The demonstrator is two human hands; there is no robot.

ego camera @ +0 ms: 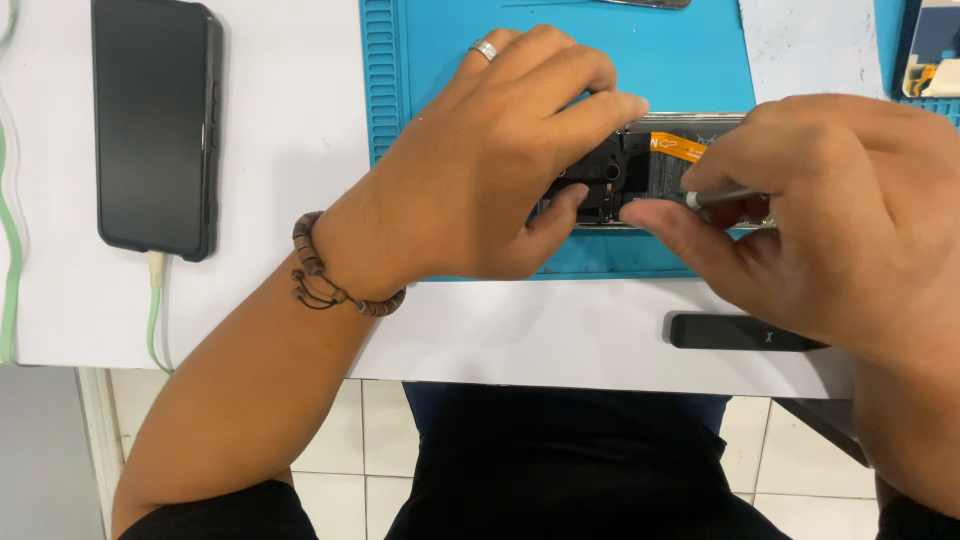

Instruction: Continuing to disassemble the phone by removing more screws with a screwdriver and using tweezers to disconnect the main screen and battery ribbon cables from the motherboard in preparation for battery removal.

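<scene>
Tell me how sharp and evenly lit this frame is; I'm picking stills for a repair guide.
Head view: light is even and soft, with faint shadows under the left hand; the right hand near the lens looks slightly soft; the opened phone with orange flex cable is mostly hidden; no strong glare on the blue silicone work mat.

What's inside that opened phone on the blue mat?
Inside the opened phone: black parts and an orange ribbon cable. The left hand and right hand cover the rest.
</scene>
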